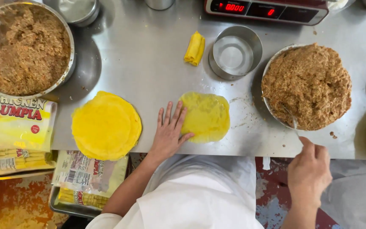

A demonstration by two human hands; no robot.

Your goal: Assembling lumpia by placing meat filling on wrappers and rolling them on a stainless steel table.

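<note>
left hand lies spread on 1 yellow wrapper at the tabletop edge, right hand pinching a spoon in the minced filling bowl; an overfilled wrapper could tear.

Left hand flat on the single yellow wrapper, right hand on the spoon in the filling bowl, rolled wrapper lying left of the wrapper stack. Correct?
Not quite. The head view shows the rolled wrapper lying beside the empty steel tin, far from the wrapper stack. The rest holds: left hand on the single wrapper, right hand on the spoon in the filling bowl.
</note>
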